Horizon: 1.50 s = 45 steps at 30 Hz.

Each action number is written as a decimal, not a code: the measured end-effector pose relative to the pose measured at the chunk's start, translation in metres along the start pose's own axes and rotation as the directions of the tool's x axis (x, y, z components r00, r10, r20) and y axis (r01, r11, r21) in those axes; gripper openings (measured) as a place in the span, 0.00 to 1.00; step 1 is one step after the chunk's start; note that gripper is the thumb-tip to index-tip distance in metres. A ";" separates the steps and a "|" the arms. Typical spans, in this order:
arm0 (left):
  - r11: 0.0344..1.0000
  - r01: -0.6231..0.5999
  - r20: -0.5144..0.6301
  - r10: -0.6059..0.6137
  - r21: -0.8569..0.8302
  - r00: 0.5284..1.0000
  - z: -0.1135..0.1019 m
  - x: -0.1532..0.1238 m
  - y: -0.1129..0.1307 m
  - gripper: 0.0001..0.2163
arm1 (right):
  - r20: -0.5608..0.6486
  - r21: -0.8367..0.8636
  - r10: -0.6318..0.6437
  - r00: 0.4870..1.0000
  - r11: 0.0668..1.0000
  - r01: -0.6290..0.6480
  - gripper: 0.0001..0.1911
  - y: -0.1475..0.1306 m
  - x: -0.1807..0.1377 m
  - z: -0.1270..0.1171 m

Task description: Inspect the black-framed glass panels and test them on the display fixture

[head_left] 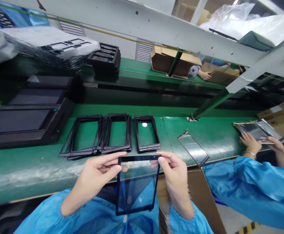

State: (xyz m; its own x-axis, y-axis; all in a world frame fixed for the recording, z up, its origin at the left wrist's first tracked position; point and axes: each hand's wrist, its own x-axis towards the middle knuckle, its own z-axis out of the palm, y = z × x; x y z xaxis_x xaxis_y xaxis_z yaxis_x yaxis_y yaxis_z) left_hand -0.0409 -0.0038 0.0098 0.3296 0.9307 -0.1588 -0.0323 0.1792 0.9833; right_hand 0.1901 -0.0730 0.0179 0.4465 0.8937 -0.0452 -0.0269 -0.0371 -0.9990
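Between my two hands hangs a clear glass touch panel (137, 185) with a black border, tilted in front of my blue smock. My left hand (96, 172) pinches its upper left corner between thumb and fingers. At the upper right corner, my right hand (174, 174) grips it the same way, thumb on the near face. Just beyond the panel, stacks of black rectangular frames lie on the green bench: a left stack (75, 152), a middle stack (116, 149) and a right stack (148, 148).
A black tray (59, 125) of dark screens stands at the left. Another glass panel (193, 148) lies right of the frames, near a slanted post (210, 104). At far right a co-worker's hands (251, 144) touch panels. Below the bench edge is a cardboard box (202, 195).
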 end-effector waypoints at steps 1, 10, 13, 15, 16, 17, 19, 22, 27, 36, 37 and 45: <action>1.000 -0.010 -0.002 0.010 0.015 1.000 -0.001 0.000 -0.002 0.15 | -0.001 0.004 -0.001 1.000 1.000 0.001 0.09 0.000 0.000 0.000; 0.828 -0.340 0.181 0.288 0.446 0.940 0.007 0.004 -0.001 0.21 | 0.056 -0.022 -0.020 0.998 1.000 0.022 0.10 0.005 0.001 0.005; 0.719 -0.439 0.491 0.155 0.539 0.857 0.019 0.011 0.013 0.33 | 0.220 0.046 0.059 0.974 0.996 -0.071 0.17 0.008 0.002 0.009; 0.778 -0.359 0.570 0.002 0.516 0.822 0.023 0.014 0.018 0.32 | 0.310 0.076 0.142 0.940 0.982 -0.174 0.22 0.010 0.003 0.001; 0.825 -0.283 0.557 -0.046 0.489 0.829 0.023 0.014 0.019 0.30 | 0.333 0.058 0.180 0.926 0.976 -0.211 0.23 0.011 0.004 -0.007; 0.873 -0.196 0.519 -0.074 0.446 0.851 0.022 0.014 0.018 0.26 | 0.334 0.024 0.211 0.919 0.972 -0.233 0.23 0.014 0.005 -0.016; 0.947 -0.044 0.396 -0.091 0.318 0.914 0.017 0.011 0.012 0.20 | 0.288 -0.032 0.252 0.924 0.967 -0.254 0.23 0.022 0.006 -0.038; 0.983 0.057 0.225 -0.096 0.174 0.970 0.011 0.006 -0.001 0.18 | 0.141 0.029 0.293 0.946 0.954 -0.299 0.24 0.037 0.004 -0.059; 0.994 0.073 0.119 -0.083 0.087 0.989 0.013 0.000 -0.012 0.20 | -0.056 0.143 0.279 0.959 0.953 -0.269 0.25 0.045 -0.007 -0.051; 0.995 0.094 0.003 -0.094 0.042 0.996 0.020 -0.005 -0.014 0.21 | -0.183 0.099 0.150 0.972 0.986 -0.134 0.23 0.039 -0.018 -0.035; 0.994 0.093 0.017 -0.094 0.050 0.995 0.017 -0.002 -0.017 0.21 | -0.162 0.123 0.150 0.975 0.984 -0.131 0.22 0.040 -0.019 -0.036; 0.575 -0.499 0.230 0.477 0.648 0.848 0.008 0.019 -0.017 0.25 | -0.070 -0.025 0.063 0.996 0.998 -0.065 0.19 0.032 -0.026 -0.027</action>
State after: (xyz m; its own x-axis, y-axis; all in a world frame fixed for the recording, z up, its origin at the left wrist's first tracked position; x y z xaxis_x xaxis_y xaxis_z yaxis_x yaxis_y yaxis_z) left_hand -0.0264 0.0087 -0.0091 0.4811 0.8016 0.3550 0.4283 -0.5682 0.7027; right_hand 0.2018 -0.1100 -0.0126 0.5058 0.8559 -0.1081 -0.0335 -0.1057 -0.9938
